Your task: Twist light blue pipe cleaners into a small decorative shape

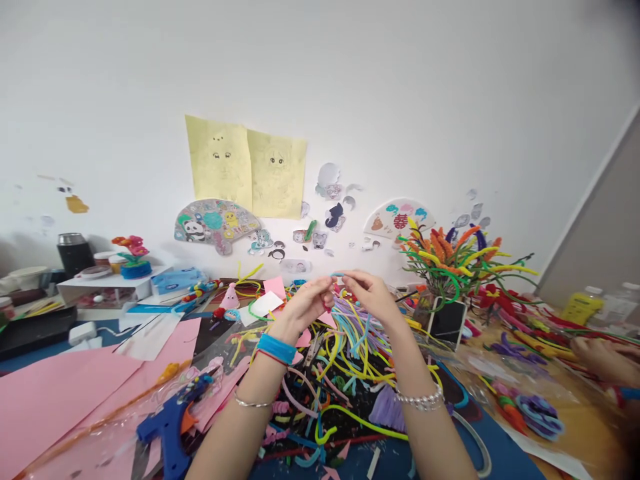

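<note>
Here, left hand (pixel 306 304) and right hand (pixel 371 295) pinch thin, curved, fuzzy blue stem (pixel 338 274).

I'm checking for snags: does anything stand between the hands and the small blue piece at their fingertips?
Nothing visible does. The left hand and right hand both appear to reach the small blue piece directly; the pile of pipe cleaners lies below them, not between.

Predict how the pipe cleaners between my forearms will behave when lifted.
The pipe cleaners are probably light, being thin. They'd likely hold a bend, as several sit in curls. Lifting one may drag others, since they overlap.
</note>
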The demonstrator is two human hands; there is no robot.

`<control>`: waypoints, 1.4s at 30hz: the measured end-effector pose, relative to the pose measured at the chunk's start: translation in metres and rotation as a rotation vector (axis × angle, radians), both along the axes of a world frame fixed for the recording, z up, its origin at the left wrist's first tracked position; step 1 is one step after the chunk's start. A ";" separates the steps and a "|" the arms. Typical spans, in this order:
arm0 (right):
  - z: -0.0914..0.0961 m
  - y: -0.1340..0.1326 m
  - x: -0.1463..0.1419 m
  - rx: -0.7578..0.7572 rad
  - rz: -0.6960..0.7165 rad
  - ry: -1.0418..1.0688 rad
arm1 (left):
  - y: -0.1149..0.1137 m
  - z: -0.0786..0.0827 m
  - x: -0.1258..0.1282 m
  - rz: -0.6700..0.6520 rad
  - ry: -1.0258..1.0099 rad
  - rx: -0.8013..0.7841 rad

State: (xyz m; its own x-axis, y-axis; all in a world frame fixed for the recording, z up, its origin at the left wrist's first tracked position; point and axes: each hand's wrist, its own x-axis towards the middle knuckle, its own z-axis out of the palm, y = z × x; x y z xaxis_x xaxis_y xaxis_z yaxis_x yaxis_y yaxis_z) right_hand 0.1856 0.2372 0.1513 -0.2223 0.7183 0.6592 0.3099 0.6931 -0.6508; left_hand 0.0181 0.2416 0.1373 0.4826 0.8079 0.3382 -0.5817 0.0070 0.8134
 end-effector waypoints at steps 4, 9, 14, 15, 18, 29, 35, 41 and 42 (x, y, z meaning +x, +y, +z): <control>0.017 -0.006 -0.010 0.066 -0.048 0.027 | 0.002 0.009 -0.003 0.002 -0.126 0.023; 0.030 -0.018 -0.019 0.182 -0.062 -0.004 | 0.007 0.014 -0.025 -0.006 -0.114 0.082; 0.027 -0.013 -0.028 0.215 -0.065 -0.014 | 0.011 0.012 -0.042 -0.009 -0.017 0.132; 0.026 -0.012 -0.030 0.223 -0.073 -0.018 | 0.012 0.012 -0.044 -0.004 -0.002 0.137; 0.025 -0.016 -0.035 0.259 -0.101 -0.029 | 0.012 0.011 -0.048 0.013 0.039 0.149; 0.029 -0.034 -0.040 0.323 -0.104 -0.176 | 0.001 0.012 -0.052 -0.016 0.200 0.183; 0.028 -0.037 -0.043 0.342 -0.136 -0.167 | -0.004 0.015 -0.053 -0.033 0.172 0.166; 0.026 -0.041 -0.048 0.352 -0.133 -0.076 | -0.013 0.021 -0.057 0.004 0.086 0.154; 0.027 -0.043 -0.049 0.354 -0.128 -0.063 | -0.016 0.022 -0.057 0.007 0.077 0.154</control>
State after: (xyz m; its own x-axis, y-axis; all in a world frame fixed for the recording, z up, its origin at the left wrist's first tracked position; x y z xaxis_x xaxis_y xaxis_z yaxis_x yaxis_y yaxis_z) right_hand 0.1362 0.1941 0.1779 -0.1935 0.4730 0.8595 0.4397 0.8250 -0.3550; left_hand -0.0388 0.2260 0.1595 0.5066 0.7527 0.4204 -0.5169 -0.1251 0.8469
